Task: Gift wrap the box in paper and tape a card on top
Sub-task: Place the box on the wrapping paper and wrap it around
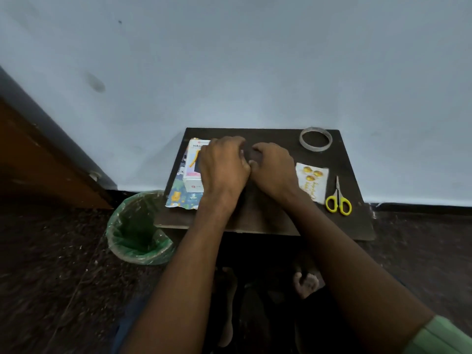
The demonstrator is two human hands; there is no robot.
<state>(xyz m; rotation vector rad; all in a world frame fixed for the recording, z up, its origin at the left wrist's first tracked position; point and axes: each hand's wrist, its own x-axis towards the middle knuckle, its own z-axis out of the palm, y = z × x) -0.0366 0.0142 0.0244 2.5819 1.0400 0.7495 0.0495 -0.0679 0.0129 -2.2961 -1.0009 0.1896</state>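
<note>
Dark tabletop [265,215] against a pale wall. Box [193,164], white with print, lies on the wrapping paper [178,198] near the tabletop's left edge, toward the far left corner. The paper is patterned and spreads under the box and out toward the near edge on the left side; box not yet wrapped.

My left hand [223,166] is over the right part of the box, fingers curled downward. Whether they close on the box or on the paper I cannot tell; the back of the hand hides the grip. My right hand [274,167] sits just beside it, touching it at the knuckles, fingers also curled under over the middle of the tabletop. What that grip has hold of, if anything, is hidden too.

Card [313,183], white with gold balls and gold lettering, lies flat right of my right hand, partly under my forearm. Scissors [338,200] with yellow handles just beside the card, near the right edge, blades pointing to the far edge. Tape roll [316,139] lies flat near the far right corner.

On the floor by the tabletop's left near corner, a bin [139,228] with a green liner.
</note>
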